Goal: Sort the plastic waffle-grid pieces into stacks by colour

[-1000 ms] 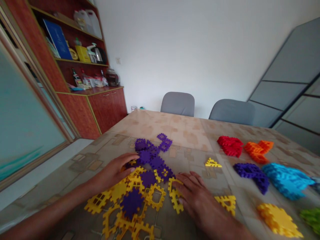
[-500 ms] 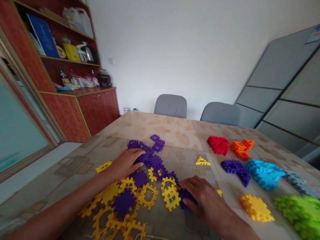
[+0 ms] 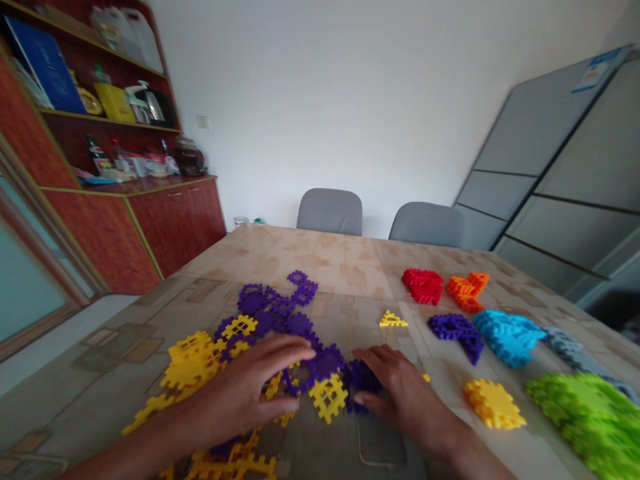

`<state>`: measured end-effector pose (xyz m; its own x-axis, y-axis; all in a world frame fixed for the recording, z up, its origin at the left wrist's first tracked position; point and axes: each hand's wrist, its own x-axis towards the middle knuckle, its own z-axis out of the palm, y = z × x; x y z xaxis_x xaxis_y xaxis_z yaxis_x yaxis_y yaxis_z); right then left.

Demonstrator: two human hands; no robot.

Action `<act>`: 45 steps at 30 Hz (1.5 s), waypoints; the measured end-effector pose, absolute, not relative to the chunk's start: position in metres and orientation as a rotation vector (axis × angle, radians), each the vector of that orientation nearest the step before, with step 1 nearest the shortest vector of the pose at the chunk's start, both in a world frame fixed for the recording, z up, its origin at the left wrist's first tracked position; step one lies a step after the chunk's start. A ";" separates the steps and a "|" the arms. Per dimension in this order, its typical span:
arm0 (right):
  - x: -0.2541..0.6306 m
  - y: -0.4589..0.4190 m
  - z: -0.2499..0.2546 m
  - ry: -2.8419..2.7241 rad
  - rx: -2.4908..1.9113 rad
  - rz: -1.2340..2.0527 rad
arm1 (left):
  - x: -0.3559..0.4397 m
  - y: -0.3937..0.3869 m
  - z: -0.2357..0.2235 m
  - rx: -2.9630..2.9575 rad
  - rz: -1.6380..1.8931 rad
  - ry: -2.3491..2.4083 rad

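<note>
My left hand is above the middle of a spread of toothed plastic building pieces, thumb and fingers apart, with nothing seen in its grip. Purple pieces lie just beyond it, and yellow pieces lie to its left and partly under the forearm. My right hand curls its thumb and fingers around dark purple building pieces on the table; part of them is hidden by the fingers. Between the hands lies a yellow windowed piece, close to the purple ones.
To the right on the table stand sorted piles: red, orange, purple, blue, yellow and green. A yellow triangle lies apart. Two grey chairs stand behind the table.
My left hand has come back toward me and right, off the purple pieces, its fingers spreading. Yellow pieces at the left lie differently. My right hand stays at the dark purple pieces.
</note>
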<state>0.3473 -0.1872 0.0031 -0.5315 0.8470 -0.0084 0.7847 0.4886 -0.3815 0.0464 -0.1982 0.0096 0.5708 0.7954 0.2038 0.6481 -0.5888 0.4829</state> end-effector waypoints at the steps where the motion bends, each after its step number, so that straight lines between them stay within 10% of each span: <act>1: 0.350 -0.185 0.002 -2.539 -1.433 0.483 | 0.054 -0.206 0.010 2.468 0.493 1.096; 38: 0.316 -0.173 0.010 -2.865 -0.899 0.263 | 0.078 -0.209 -0.004 2.716 0.487 0.752; 45: 0.326 -0.166 0.009 -2.557 -0.860 0.730 | 0.080 -0.207 0.005 2.733 0.497 0.734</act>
